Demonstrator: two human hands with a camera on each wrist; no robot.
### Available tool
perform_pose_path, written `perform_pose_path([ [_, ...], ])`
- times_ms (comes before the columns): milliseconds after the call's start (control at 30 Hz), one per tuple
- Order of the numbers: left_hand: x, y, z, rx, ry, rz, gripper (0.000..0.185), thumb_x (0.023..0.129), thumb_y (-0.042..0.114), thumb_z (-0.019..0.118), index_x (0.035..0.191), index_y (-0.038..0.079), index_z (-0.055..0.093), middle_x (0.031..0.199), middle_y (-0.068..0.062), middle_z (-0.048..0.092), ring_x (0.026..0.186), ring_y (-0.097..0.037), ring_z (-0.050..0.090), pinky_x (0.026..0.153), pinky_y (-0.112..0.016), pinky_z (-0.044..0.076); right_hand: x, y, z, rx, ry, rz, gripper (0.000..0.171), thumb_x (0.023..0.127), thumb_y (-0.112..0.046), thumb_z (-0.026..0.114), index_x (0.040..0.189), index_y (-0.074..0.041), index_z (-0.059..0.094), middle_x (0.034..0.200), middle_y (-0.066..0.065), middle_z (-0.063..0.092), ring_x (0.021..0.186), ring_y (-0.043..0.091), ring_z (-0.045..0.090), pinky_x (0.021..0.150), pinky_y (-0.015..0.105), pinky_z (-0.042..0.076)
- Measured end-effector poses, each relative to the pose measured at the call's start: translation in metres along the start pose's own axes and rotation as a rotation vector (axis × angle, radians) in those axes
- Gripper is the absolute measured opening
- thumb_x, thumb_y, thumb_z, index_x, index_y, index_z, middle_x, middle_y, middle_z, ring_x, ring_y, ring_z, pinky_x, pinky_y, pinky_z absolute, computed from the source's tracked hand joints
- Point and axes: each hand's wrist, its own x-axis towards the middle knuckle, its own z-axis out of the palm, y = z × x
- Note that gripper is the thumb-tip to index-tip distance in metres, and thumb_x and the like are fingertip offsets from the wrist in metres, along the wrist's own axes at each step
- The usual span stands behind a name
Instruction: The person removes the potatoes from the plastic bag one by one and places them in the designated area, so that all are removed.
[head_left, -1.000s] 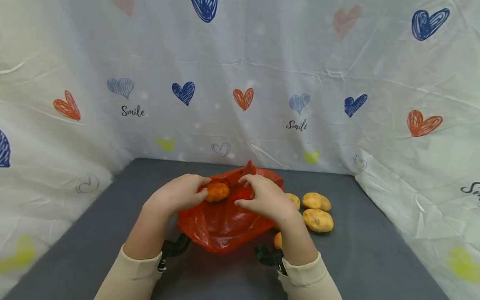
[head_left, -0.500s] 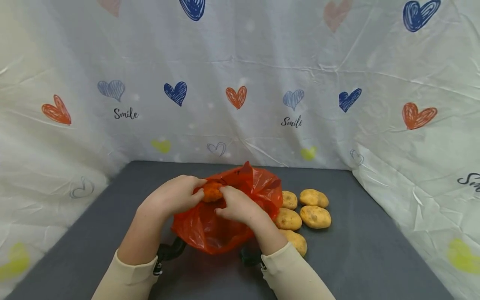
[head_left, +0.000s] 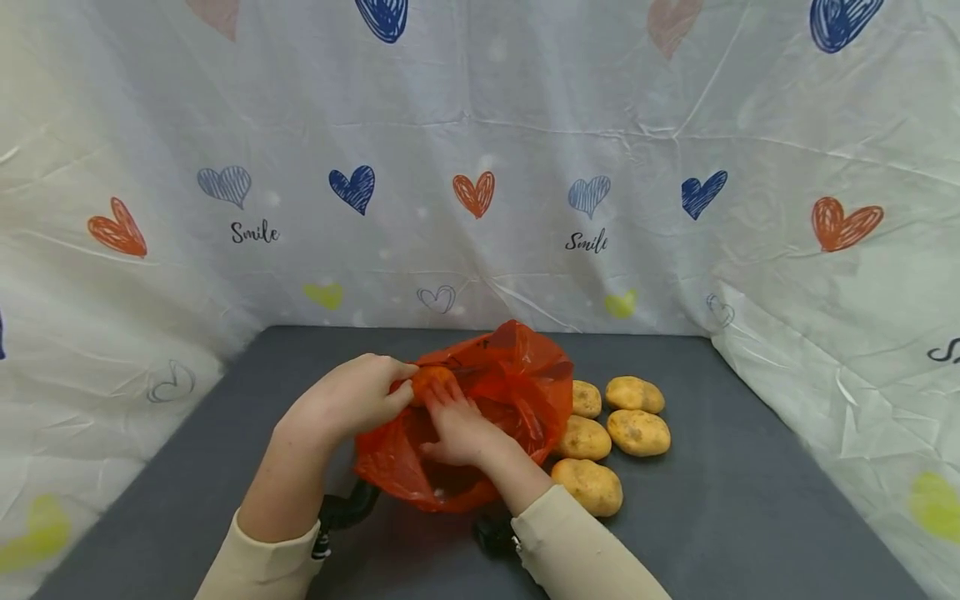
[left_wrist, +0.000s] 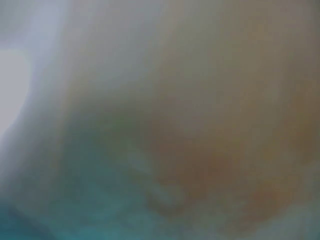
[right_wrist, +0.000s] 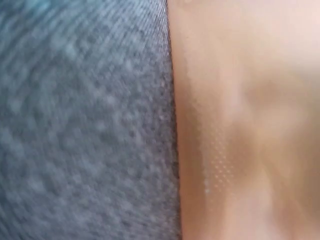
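Observation:
In the head view an orange-red plastic bag (head_left: 525,383) lies on the dark table with its mouth spread toward me. My left hand (head_left: 356,396) grips the bag's left edge between thumb and fingers. An orange-tinted potato (head_left: 432,377) shows at the upper left of the bag, beside the left fingertips. My right hand (head_left: 465,429) reaches into the mouth, its fingers extended against this potato and reddened by the film, the thumb apart below. The left wrist view is a blur, while the right wrist view holds mostly grey cloth-like surface and blurred skin.
Several potatoes sit on the table right of the bag, among them a near one (head_left: 587,486) by the right sleeve and an outer one (head_left: 638,432). A white sheet (head_left: 480,250) printed with hearts hangs behind the grey table (head_left: 720,517) and along its sides.
My right hand has moved left and down into the bag, onto the potato. The bag's right side has risen and spread. My left hand keeps its grip at the left edge.

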Motion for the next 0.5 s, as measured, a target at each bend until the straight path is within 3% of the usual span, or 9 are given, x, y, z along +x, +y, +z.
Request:
perform_pose_path([
  [100,0.0005,0.0007,0.0009,0.001,-0.001,0.001,0.027,0.098,0.009,0.052,0.116,0.005,0.071,0.056,0.005,0.029,0.048,-0.012,0.024,0.054,-0.030,0.031,0.0001,0.0024,0.0003,-0.071,0.065,-0.014,0.083,0.091,-0.032,0.076,0.159,-0.007,0.035,0.162,0.012,0.032,0.149,0.032,0.029,0.115,0.055,0.031],
  [233,0.0007,0.0010,0.0003,-0.001,0.002,-0.005,0.039,0.098,0.010,0.052,0.132,0.002,0.068,0.056,0.005,0.031,0.046,-0.012,0.024,0.053,-0.030,0.032,-0.0013,0.0020,-0.0027,-0.131,0.178,-0.005,0.066,0.091,-0.031,0.076,0.147,-0.007,0.051,0.139,0.015,0.049,0.127,0.032,0.049,0.107,0.047,0.043],
  [367,0.0000,0.0010,-0.0006,-0.011,-0.002,-0.016,0.044,0.099,0.011,0.053,0.140,0.001,0.062,0.057,0.004,0.034,0.046,-0.012,0.025,0.053,-0.031,0.034,-0.0023,0.0015,-0.0032,-0.121,0.221,0.057,0.058,0.089,-0.030,0.079,0.138,-0.008,0.059,0.130,0.017,0.050,0.116,0.033,0.049,0.096,0.045,0.050],
  [500,-0.0012,0.0011,-0.0004,-0.016,-0.007,-0.015,0.042,0.100,0.013,0.054,0.140,0.000,0.062,0.063,0.001,0.043,0.046,-0.012,0.027,0.054,-0.032,0.035,-0.0015,0.0027,-0.0023,-0.076,0.265,0.091,0.054,0.085,-0.023,0.083,0.132,-0.007,0.061,0.135,0.017,0.050,0.117,0.034,0.053,0.096,0.046,0.050],
])
